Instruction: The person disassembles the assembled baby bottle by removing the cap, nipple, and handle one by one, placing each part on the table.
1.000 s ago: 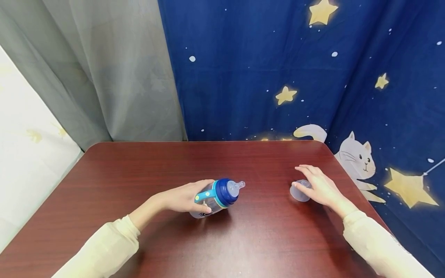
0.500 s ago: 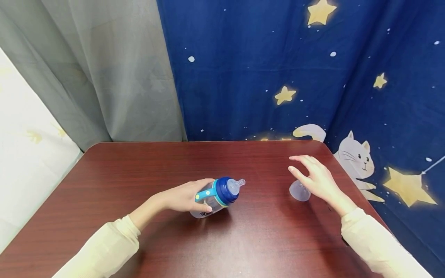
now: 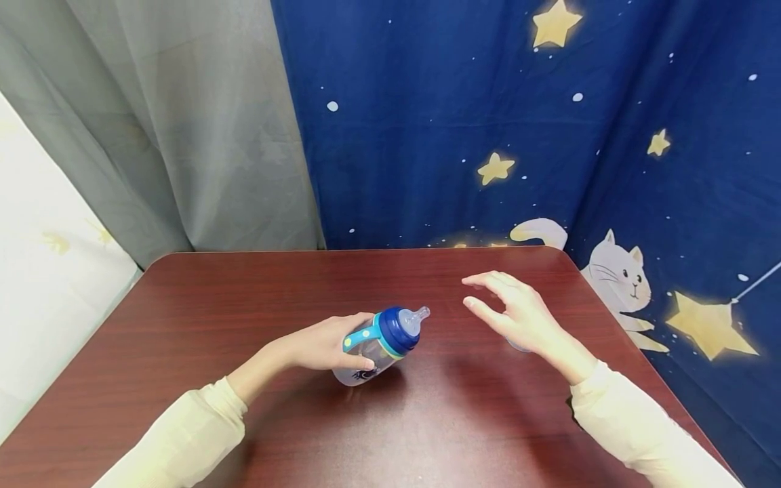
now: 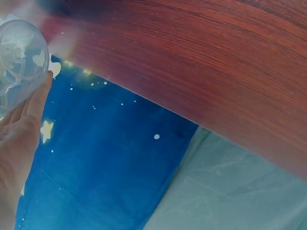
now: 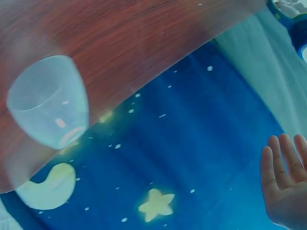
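A clear baby bottle (image 3: 399, 331) with a dark blue collar, a light blue dotted handle and a clear teat is tilted, its teat pointing right. My left hand (image 3: 329, 344) grips its body from the left. In the left wrist view the bottle's transparent base (image 4: 23, 55) shows beside the fingers. To the right of the teat, my right hand (image 3: 518, 315) hovers over the table with fingers spread and nothing in them. Below and behind that hand sits a translucent cap (image 5: 53, 103), mostly hidden in the head view but plain in the right wrist view.
A reddish-brown wooden table (image 3: 244, 291) with rounded far corners carries these things. Behind it hang a grey curtain (image 3: 226, 135) and a blue curtain (image 3: 415, 135) printed with stars and a white cat. A white surface (image 3: 55, 285) lies left.
My right hand has come away from beside the cap, moving left towards the bottle and covering the cap from the head camera. The left hand and bottle stay nearly in place.
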Demonstrator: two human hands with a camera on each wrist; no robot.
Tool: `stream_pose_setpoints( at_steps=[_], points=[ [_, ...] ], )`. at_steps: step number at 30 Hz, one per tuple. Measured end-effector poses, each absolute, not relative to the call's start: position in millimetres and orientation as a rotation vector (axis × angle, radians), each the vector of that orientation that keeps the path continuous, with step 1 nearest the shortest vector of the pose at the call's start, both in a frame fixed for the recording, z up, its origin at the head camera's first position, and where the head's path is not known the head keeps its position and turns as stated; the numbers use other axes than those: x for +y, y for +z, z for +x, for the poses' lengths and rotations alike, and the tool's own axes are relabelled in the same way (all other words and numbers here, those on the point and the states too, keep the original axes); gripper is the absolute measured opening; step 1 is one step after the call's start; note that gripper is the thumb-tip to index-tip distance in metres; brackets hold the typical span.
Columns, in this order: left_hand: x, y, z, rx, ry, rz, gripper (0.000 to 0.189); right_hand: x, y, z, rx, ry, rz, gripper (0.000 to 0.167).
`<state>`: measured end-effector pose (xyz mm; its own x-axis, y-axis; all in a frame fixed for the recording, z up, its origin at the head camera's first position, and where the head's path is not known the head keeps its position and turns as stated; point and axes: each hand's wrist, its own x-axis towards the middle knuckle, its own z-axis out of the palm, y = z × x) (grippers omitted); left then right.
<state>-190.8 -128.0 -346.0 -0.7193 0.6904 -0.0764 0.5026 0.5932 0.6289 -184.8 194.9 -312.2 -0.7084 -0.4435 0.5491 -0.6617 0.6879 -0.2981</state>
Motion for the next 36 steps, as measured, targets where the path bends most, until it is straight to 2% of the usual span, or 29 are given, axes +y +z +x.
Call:
stream_pose_setpoints(
  at_steps=[24,36],
  points=[
    [-120,-342,-192,2.551,0.793,1.011,0.071,151,-312,-180,-2.547,0.707,1.063,0.056],
    [-116,-341,-193,2.569,0.741,1.014,0.075,145,-321,-184,-2.585,0.780,1.261,0.047]
  ],
)
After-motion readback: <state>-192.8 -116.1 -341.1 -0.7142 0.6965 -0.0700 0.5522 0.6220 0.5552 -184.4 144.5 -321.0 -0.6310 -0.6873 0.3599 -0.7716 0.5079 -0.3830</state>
